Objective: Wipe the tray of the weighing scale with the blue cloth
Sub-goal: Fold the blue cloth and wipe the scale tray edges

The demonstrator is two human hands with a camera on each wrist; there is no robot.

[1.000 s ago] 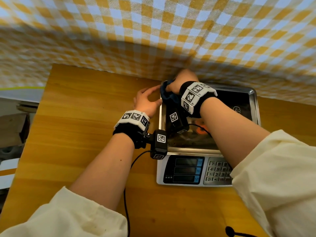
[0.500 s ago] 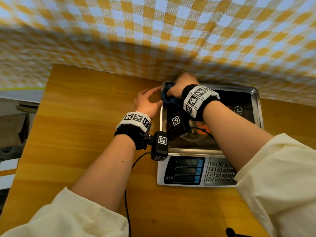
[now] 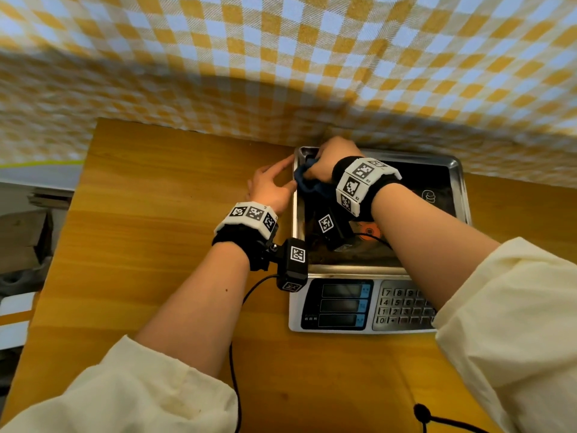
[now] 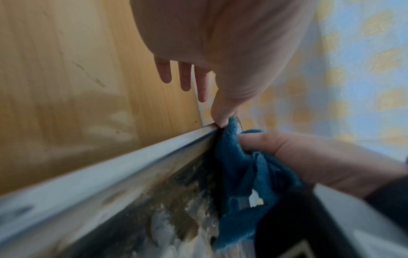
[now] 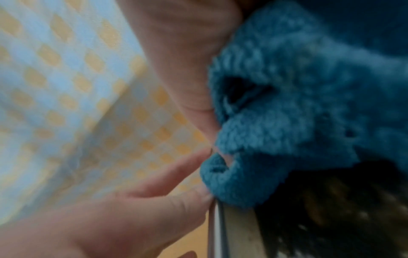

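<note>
A steel tray (image 3: pixel 458 182) sits on a grey weighing scale (image 3: pixel 299 310) on the wooden table. My right hand (image 3: pixel 327 159) grips a bunched blue cloth (image 3: pixel 307 182) and presses it into the tray's far left corner. In the left wrist view the cloth (image 4: pixel 240 167) hangs against the tray's left rim (image 4: pixel 110 167), pinched by the right thumb. My left hand (image 3: pixel 270 185) rests outside that rim with straight fingers, its thumb (image 4: pixel 223 111) touching the edge. The right wrist view shows the cloth (image 5: pixel 298 108) close up over the tray's edge (image 5: pixel 217 230), blurred.
The scale's display and keypad (image 3: pixel 402 304) face me at the front. A yellow and white checked cloth (image 3: pixel 281 57) hangs close behind the tray. Bare wooden table (image 3: pixel 150 214) spreads to the left. Dark cables (image 3: pixel 234 370) trail over the table's front.
My right hand has drawn the cloth a little down from the tray's far left rim into the corner. The left hand has stayed at the left rim.
</note>
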